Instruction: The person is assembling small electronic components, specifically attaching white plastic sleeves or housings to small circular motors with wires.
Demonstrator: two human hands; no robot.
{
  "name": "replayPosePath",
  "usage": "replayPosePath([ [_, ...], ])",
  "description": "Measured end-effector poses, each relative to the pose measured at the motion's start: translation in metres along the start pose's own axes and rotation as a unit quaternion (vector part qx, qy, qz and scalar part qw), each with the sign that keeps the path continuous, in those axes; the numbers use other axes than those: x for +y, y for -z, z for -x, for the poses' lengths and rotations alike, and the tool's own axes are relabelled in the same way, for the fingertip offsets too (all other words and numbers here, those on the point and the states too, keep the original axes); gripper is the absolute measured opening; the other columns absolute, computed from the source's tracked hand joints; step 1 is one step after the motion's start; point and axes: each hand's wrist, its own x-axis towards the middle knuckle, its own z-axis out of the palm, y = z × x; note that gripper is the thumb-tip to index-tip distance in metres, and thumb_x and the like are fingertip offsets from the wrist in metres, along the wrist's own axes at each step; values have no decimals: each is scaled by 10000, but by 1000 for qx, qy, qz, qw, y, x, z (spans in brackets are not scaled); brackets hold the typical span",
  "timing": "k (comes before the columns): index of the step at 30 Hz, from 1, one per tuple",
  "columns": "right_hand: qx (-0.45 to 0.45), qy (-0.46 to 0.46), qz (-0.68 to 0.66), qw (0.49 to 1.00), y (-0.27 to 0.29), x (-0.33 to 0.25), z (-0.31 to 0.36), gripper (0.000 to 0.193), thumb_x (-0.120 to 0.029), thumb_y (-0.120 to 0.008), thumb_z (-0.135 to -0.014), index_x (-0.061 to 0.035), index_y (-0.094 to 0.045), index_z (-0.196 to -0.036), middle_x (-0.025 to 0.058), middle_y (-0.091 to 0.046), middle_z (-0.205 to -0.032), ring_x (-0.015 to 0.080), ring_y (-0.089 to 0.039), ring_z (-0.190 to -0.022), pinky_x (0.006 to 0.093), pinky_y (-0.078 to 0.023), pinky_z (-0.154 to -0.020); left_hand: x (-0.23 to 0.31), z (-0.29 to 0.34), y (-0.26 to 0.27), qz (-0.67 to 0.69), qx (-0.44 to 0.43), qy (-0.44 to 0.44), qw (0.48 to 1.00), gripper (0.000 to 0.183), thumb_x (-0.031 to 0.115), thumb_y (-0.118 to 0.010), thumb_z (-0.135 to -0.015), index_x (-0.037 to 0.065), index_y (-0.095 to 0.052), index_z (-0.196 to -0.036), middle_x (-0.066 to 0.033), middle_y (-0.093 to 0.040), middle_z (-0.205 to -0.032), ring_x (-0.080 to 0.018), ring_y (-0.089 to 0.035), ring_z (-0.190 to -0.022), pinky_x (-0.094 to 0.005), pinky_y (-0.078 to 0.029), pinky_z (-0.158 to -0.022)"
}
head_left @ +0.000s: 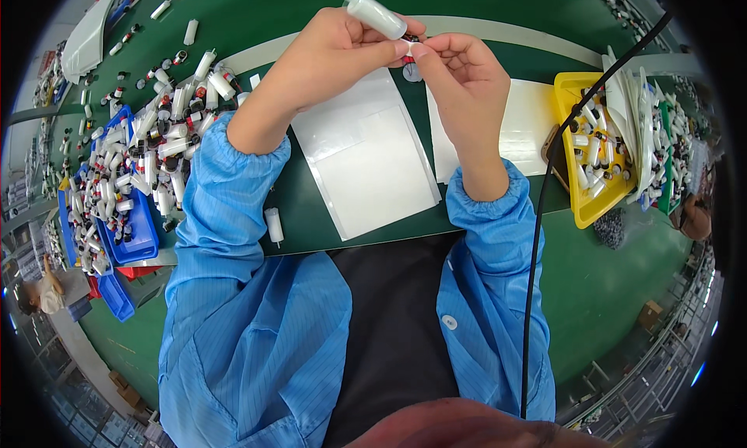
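My left hand (334,59) is closed around a translucent white cylinder (375,16), which tilts with its lower end toward my right hand. My right hand (471,78) pinches a small white part (410,49) just below that end, and both thumbs meet there. A small round piece (412,72) with red on it hangs under the fingertips. How these parts join is hidden by my fingers. Beneath my hands, a white sheet (373,175) in a clear cover lies on the green table. Near the front edge lies another white cylinder (274,226).
Many similar cylinders (175,129) are heaped on the left, spilling around blue trays (136,226). On the right stand a yellow tray (583,207) of the same parts and a second pale sheet (521,137). A black cable (537,253) runs down the right side.
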Motion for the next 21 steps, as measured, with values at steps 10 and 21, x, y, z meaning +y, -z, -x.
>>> replayPosePath([
  [10,-188,-222,-346,892,18,9,-15,397,-136,-713,-913,-76,-557,-1274,23,-595,-1056,107,-566,-917,307,-465,-839,10,3,-4,186,-116,19,976,375,109,-627,-976,-18,-591,-1327,-136,-661,-1248,-167,-670,-1057,-294,-555,-939],
  [21,-341,129,340,867,-6,12,27,145,-12,-642,-815,-13,-678,-956,141,-589,-933,300,-629,-879,393,-528,-773,-11,26,197,-439,176,119,873,501,159,-712,-900,21,-561,-1357,-168,-653,-1267,-222,-656,-1113,-332,-542,-909],
])
